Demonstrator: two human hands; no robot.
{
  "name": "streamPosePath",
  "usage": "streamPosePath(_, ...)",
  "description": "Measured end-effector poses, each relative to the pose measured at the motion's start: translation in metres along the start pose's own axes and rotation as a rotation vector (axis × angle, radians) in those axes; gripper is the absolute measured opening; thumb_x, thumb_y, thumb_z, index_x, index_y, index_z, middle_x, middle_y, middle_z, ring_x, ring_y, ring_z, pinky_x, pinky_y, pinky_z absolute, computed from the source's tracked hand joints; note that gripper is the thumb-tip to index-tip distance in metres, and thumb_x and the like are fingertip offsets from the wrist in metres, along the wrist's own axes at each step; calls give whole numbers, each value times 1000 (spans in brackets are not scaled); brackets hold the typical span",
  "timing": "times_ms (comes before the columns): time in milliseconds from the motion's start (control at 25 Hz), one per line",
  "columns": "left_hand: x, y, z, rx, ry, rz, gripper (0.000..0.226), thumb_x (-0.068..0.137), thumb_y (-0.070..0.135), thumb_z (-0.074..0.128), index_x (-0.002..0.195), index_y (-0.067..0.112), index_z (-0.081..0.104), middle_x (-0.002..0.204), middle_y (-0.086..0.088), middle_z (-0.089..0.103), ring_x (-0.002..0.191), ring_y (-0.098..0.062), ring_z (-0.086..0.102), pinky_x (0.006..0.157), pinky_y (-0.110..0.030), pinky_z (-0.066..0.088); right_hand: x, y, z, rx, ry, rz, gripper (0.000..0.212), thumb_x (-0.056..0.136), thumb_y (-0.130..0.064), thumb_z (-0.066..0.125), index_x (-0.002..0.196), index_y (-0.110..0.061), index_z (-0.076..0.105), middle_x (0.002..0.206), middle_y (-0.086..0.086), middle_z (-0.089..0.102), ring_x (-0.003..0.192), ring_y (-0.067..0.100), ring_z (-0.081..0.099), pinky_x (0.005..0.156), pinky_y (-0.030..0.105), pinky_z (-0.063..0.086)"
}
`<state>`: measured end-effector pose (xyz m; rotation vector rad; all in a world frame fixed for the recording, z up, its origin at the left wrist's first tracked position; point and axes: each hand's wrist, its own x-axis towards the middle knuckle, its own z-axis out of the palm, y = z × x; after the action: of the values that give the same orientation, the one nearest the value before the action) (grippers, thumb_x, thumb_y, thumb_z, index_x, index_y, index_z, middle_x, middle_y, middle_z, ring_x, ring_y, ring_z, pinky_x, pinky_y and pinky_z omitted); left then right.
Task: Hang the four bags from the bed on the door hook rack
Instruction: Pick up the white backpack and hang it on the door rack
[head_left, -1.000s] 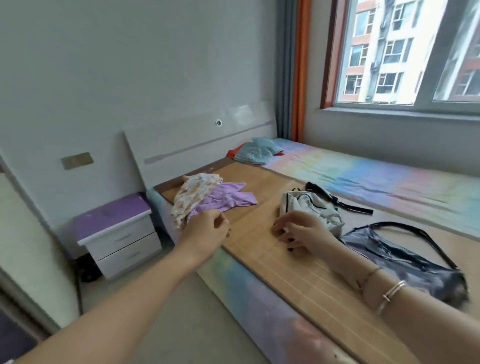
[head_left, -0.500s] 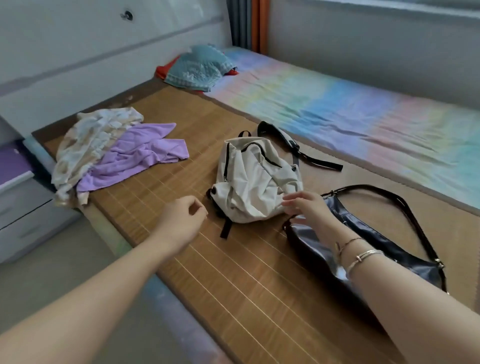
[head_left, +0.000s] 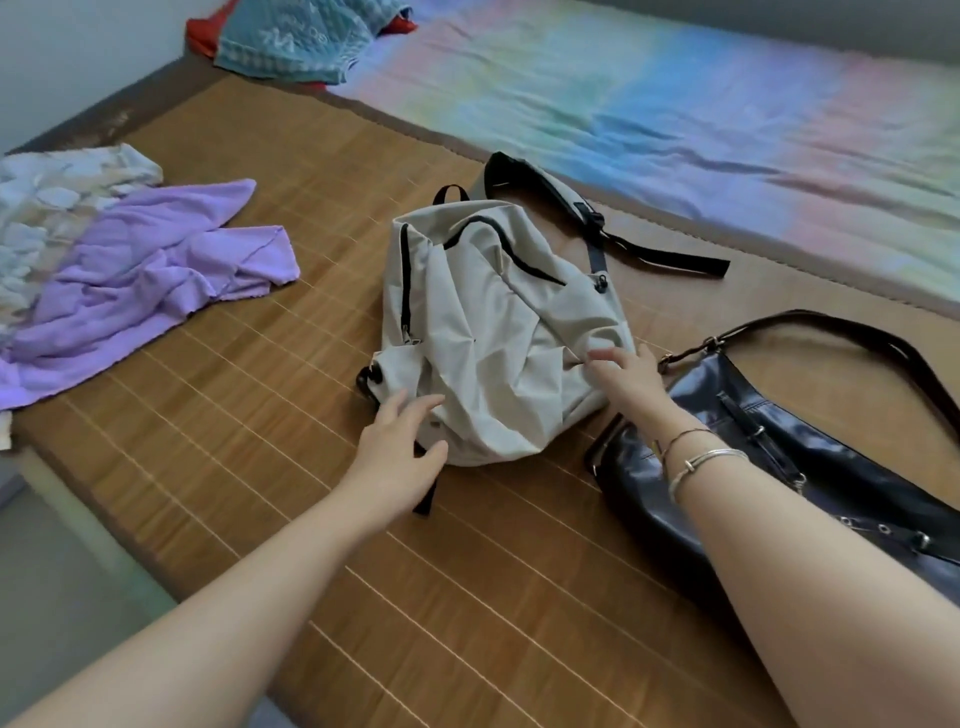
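I see the white backpack (head_left: 498, 332) lying on the bed's bamboo mat (head_left: 249, 415), the black shoulder bag (head_left: 769, 452) just right of it. My left hand (head_left: 400, 447) and right hand (head_left: 628, 379), fingers spread, rest on its near edge.

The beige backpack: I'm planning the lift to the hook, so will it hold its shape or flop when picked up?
The beige backpack lies flat and deeply creased, so it is probably near empty, light and floppy. Its black straps trail loose over the bamboo mat and would likely dangle. The top loop looks like the steadiest hold.
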<state>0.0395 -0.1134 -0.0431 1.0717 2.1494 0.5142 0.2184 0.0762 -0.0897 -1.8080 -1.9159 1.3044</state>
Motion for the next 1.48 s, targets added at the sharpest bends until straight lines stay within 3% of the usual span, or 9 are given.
streamPosePath(160, 31, -9, 16, -18, -112, 58, 60, 92, 39, 47, 146, 44, 21, 161, 9, 10, 149, -25, 3, 119, -45, 10, -7, -2, 10, 36, -121, -76, 29, 90, -20, 50, 106, -4, 69, 119, 21, 65, 99, 27, 60, 83, 35, 47)
streamPosePath(240, 30, -21, 14, 140, -130, 55, 61, 91, 49, 42, 146, 46, 15, 158, 8, 25, 149, -27, 1, 119, -45, 6, -36, 3, 18, 26, -352, -70, 30, 88, -33, 54, 98, -13, 75, 115, 19, 68, 102, 31, 63, 90, 39, 50)
streamPosePath(400, -1, -61, -8, 203, -353, -23, 76, 90, 49, 45, 150, 33, 3, 140, -4, 53, 133, -26, 42, 107, -36, 32, -102, 2, 39, -16, -761, -5, 39, 90, -38, 49, 85, -12, 77, 96, 3, 77, 87, 21, 71, 91, 39, 51)
streamPosePath(520, -31, -79, -14, 104, -516, -122, 78, 89, 45, 49, 151, 21, 9, 116, 0, 65, 111, -18, 58, 96, -29, 42, -115, -9, 51, -235, -393, -58, 42, 91, -34, 42, 61, -9, 56, 69, 13, 73, 63, 29, 70, 72, 44, 56)
streamPosePath(640, -42, -85, -12, 68, -593, -175, 60, 89, 41, 49, 143, 18, 33, 106, -3, 72, 98, -15, 63, 92, -29, 46, -100, -16, 56, -346, 45, -153, 23, 88, -32, 47, 77, -12, 51, 87, 15, 64, 83, 33, 60, 68, 40, 47)
streamPosePath(760, -28, -86, -12, -47, -394, -153, 36, 92, 29, 49, 125, 13, 52, 91, -9, 73, 83, -22, 67, 82, -34, 52, -75, -8, 65, -287, -57, 33, 62, 83, -40, 61, 129, -4, 38, 130, 18, 48, 120, 36, 47, 97, 47, 44)
streamPosePath(880, -7, -86, -15, -40, -197, -88, 33, 92, 27, 49, 122, 16, 54, 104, -5, 65, 90, -23, 63, 77, -35, 50, -64, 8, 79, 16, -156, 270, 91, 80, -41, 68, 142, -2, 14, 141, 19, 42, 126, 35, 46, 103, 45, 42)
streamPosePath(1200, 31, -59, -39, -3, -30, 145, 65, 88, 27, 55, 145, 29, 25, 137, -5, 37, 119, -24, 49, 97, -34, 42, -87, -40, 80, 457, -252, 4, 19, 88, -27, 59, 105, -35, 56, 109, -1, 65, 101, 15, 62, 84, 28, 52)
streamPosePath(1480, 47, 37, -114, -62, 31, 474, 54, 94, 47, 38, 145, 33, 28, 153, 0, 30, 142, -20, 29, 118, -45, 21, -163, -83, -18, 555, -265, -172, 19, 83, -31, 62, 100, -29, 69, 95, -1, 74, 88, 10, 69, 76, 24, 55)
